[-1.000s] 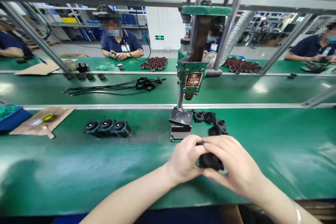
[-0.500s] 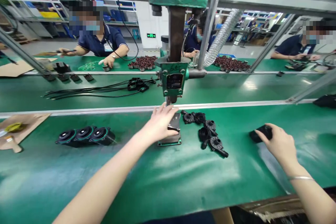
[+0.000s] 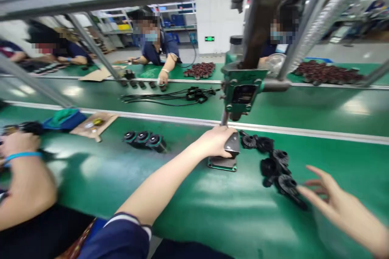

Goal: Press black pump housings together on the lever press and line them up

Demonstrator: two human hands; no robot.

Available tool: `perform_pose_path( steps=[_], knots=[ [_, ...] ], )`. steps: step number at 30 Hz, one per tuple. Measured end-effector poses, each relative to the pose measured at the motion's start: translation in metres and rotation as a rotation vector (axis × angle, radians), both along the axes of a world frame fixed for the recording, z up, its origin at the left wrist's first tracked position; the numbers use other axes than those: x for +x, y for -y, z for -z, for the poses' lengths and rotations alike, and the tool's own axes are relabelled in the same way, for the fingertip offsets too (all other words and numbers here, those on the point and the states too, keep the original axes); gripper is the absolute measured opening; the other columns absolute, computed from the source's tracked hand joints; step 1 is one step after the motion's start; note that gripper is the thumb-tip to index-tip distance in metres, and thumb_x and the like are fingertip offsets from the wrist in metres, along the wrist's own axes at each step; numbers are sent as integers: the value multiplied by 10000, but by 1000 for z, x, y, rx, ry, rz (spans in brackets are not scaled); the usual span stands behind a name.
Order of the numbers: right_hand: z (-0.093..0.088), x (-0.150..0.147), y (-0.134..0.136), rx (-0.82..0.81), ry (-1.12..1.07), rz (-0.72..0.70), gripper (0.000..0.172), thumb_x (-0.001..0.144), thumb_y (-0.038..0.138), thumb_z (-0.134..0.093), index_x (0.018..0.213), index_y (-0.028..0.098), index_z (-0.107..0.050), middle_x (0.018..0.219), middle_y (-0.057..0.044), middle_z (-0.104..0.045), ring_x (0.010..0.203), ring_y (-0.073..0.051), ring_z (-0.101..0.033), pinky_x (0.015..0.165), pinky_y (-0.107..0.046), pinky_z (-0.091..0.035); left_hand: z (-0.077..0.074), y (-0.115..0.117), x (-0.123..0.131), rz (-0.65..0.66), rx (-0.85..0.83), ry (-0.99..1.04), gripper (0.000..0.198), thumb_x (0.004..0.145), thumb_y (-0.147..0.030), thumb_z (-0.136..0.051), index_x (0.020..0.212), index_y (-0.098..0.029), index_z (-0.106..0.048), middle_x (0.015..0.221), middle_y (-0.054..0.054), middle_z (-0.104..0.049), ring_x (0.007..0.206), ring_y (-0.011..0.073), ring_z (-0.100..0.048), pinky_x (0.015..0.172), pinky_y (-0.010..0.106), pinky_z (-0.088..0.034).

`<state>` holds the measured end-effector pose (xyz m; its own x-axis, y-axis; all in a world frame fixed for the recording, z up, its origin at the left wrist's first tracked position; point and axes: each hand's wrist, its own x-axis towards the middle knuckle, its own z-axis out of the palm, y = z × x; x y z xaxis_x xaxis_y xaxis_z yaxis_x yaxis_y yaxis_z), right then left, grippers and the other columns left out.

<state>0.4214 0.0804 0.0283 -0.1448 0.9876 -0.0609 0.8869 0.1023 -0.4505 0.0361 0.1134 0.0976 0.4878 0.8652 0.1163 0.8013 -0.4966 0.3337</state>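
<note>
Nearest me, the right hand (image 3: 340, 200) is spread and empty, its fingertips close by the end of a cluster of black plastic parts (image 3: 285, 185); I can't tell whether they touch. Farther in, the left hand (image 3: 219, 139) grips a dark metal block (image 3: 232, 144) — thumb across its front — on top of a green-edged base (image 3: 223, 164) on the green bench (image 3: 194, 202). Off to the left stand three black housings (image 3: 142, 137) in a row. The press (image 3: 244, 89) hangs above the block. Beyond lie black cables (image 3: 164, 98), and across the bench a masked co-worker (image 3: 158, 50) reaches down.
</note>
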Motion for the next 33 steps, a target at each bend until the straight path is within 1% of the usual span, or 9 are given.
perform_pose_path(
  steps=[6,10,12,17,20,23,27,30,33],
  knots=[
    [72,-17,12,296,90,-172,866,700,849,-377,1217,178,-560,1050,-83,-629,908,-174,-654,812,-301,-572,1,-5,-6,14,0,-39,785,648,-463,-794,1297,-183,-452,1224,141,-593,1112,342,-572,848,391,-513],
    [70,-1,0,231,12,-132,830,663,861,-407,1107,198,-636,1000,-70,-634,734,-114,-623,583,-223,-530,-2,0,-7,46,2,-19,896,631,-532,-809,1360,-188,-418,1276,164,-566,1190,350,-533,922,420,-492],
    [62,-4,-2,292,19,-115,843,619,882,-429,1042,193,-669,1016,-74,-629,802,-147,-620,628,-266,-534,-12,11,-19,46,101,-14,992,605,-552,-821,1415,-205,-366,1371,196,-489,1299,365,-442,1021,493,-421],
    [50,-32,7,360,-27,52,887,631,920,-348,902,146,-685,1029,-80,-619,996,-194,-556,838,-342,-487,-32,57,-109,-207,223,-154,1122,546,-381,-898,1471,-230,-281,1422,225,-444,1352,398,-390,1102,694,-177],
    [46,-48,9,353,-134,111,856,604,908,-420,856,129,-672,1001,-84,-616,991,-160,-536,848,-291,-457,-18,74,-175,-370,119,-300,947,592,-316,-863,1405,-189,-395,1380,215,-521,1354,435,-390,1095,737,-110],
    [46,-56,5,376,-190,112,823,615,879,-458,859,123,-673,997,-89,-614,990,-122,-536,943,-273,-437,6,80,-211,-365,33,-337,655,764,-368,-713,1329,-136,-476,1270,201,-615,1235,388,-541,1128,678,-154],
    [40,-51,12,365,-178,178,740,676,823,-464,864,141,-679,1051,-72,-604,993,-82,-553,856,-207,-463,24,92,-198,-283,-14,-205,580,846,-470,-593,1312,-141,-491,1215,159,-643,1133,347,-606,1090,610,-323],
    [21,-52,36,409,-193,239,620,729,723,-521,910,146,-660,1098,-56,-603,1008,-67,-570,886,-197,-478,29,106,-154,-164,-117,-28,551,844,-414,-638,1336,-224,-479,1284,117,-597,1198,304,-560,1025,470,-457],
    [2,-74,58,370,-247,76,413,781,536,-596,957,165,-643,1145,-28,-603,1078,-47,-584,984,-185,-478,39,113,-98,-6,-193,146,551,861,-289,-652,1371,-294,-442,1336,76,-555,1240,252,-521,1032,400,-465]
  ],
)
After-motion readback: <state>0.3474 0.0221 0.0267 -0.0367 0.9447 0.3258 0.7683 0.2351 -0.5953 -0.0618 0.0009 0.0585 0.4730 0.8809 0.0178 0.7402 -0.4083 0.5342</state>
